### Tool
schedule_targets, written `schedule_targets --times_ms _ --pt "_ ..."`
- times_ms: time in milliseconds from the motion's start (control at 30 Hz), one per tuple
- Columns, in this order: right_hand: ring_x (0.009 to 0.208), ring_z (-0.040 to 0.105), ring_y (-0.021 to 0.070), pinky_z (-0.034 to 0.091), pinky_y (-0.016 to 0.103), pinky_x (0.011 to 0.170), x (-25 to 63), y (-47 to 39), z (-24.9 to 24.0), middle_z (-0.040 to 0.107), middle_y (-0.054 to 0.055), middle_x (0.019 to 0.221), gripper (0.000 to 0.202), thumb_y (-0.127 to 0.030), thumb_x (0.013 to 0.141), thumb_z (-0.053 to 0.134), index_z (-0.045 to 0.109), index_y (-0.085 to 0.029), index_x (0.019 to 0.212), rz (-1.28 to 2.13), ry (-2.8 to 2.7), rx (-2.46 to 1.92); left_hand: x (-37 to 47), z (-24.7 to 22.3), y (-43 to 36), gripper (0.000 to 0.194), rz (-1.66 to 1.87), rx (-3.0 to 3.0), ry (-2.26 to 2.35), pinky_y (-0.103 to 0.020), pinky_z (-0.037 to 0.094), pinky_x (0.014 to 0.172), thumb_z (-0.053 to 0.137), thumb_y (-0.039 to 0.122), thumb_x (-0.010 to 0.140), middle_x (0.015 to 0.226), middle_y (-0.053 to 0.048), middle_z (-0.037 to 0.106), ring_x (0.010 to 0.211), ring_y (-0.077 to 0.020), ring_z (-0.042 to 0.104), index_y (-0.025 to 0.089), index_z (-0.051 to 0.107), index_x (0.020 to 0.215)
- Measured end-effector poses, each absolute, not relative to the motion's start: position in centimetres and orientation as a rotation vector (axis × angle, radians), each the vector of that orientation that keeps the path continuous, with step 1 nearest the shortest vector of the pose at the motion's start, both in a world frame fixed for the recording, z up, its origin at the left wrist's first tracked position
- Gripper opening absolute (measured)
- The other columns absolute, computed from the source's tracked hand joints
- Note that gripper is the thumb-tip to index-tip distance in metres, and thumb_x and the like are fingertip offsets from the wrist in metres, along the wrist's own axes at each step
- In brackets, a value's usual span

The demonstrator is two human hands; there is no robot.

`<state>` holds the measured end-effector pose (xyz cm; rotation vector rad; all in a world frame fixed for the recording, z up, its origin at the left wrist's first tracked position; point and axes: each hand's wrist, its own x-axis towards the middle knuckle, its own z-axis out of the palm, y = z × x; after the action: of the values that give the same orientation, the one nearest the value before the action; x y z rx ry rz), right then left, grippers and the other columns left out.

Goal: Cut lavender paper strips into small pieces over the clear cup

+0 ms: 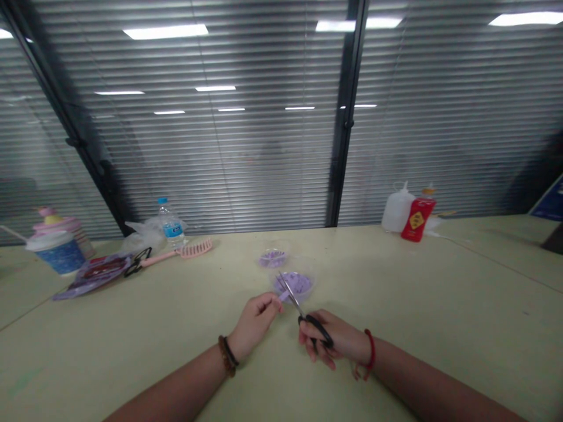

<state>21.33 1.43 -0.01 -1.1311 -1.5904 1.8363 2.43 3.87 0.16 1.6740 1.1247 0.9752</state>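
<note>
My left hand (257, 319) pinches a small light-purple strip (285, 295), which looks like paper. My right hand (329, 337) is closed around the black handles of a pair of scissors (294, 300). Their blades are slightly parted and reach up and left beside the strip. Just beyond the hands, a clear bowl (310, 287) holds small purple pieces (297, 282). Behind it stands a second clear container (263, 259) with more purple bits (272, 258). Whether the blades touch the strip I cannot tell.
At left are a blue-white cup (59, 253), a purple package (99, 275), a pink hairbrush (193, 249) and a water bottle (171, 227). A red bottle (417, 220) and a white squeeze bottle (397, 210) stand back right. Blinds (264, 146) rise behind the table (440, 310).
</note>
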Motion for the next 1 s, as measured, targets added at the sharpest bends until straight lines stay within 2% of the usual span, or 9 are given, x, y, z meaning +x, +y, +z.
schedule_targets --times_ms 133,367,500,633,767,1000 --pt "0.025 0.043 0.0044 0.02 0.014 0.023 21.4 1.5 -0.2 0.057 -0.002 0.048 0.053 -0.065 0.066 0.052 0.052 -0.012 0.068 1.836 -1.585 -1.113 2.4 0.3 3.9 0.025 0.962 1.69 1.119 -0.019 0.02 0.041 0.046 0.034 0.077 0.045 0.006 0.033 0.043 -0.0078 0.029 0.015 0.054 0.064" --pt "0.024 0.042 0.0049 0.019 0.014 0.022 21.5 1.8 -0.4 0.055 -0.002 0.044 0.053 -0.066 0.067 0.05 0.049 -0.013 0.063 1.8 -1.526 -1.11 1.7 1.1 4.5 0.029 0.982 1.666 1.123 -0.019 0.022 0.041 0.048 0.041 0.078 0.047 0.007 0.036 0.041 -0.0065 0.029 0.015 0.05 0.066" --pt "0.022 0.039 0.0045 0.023 0.015 0.021 21.5 1.9 -0.6 0.051 -0.004 0.041 0.053 -0.067 0.062 0.055 0.044 -0.015 0.058 1.773 -1.471 -1.18 1.3 1.3 4.9 0.03 1.05 1.683 1.186 -0.019 0.023 0.042 0.049 0.042 0.077 0.049 0.006 0.038 0.044 -0.007 0.032 0.015 0.052 0.066" --pt "0.024 0.042 0.005 0.019 0.014 0.022 21.4 1.7 -0.3 0.055 -0.001 0.046 0.054 -0.068 0.065 0.051 0.047 -0.014 0.062 1.778 -1.504 -1.147 1.3 1.4 5.0 0.028 1.133 1.669 1.227 -0.019 0.024 0.043 0.049 0.041 0.076 0.05 0.006 0.038 0.044 -0.0075 0.032 0.015 0.052 0.065" --pt "0.026 0.043 0.0042 0.018 0.014 0.023 21.0 1.1 0.5 0.059 0.002 0.05 0.051 -0.063 0.067 0.053 0.049 -0.013 0.061 1.782 -1.603 -1.154 1.4 1.6 4.8 0.028 1.187 1.659 1.262 -0.02 0.023 0.044 0.05 0.04 0.074 0.049 0.007 0.033 0.046 -0.0076 0.03 0.015 0.049 0.061" --pt "0.025 0.04 0.0034 0.027 0.014 0.023 20.7 1.0 0.5 0.057 -0.001 0.048 0.042 -0.054 0.066 0.058 0.048 -0.014 0.06 1.786 -1.598 -1.241 1.7 1.8 4.4 0.027 1.122 1.725 1.209 -0.02 0.025 0.048 0.05 0.037 0.074 0.052 0.005 0.034 0.05 -0.0082 0.031 0.015 0.047 0.058"
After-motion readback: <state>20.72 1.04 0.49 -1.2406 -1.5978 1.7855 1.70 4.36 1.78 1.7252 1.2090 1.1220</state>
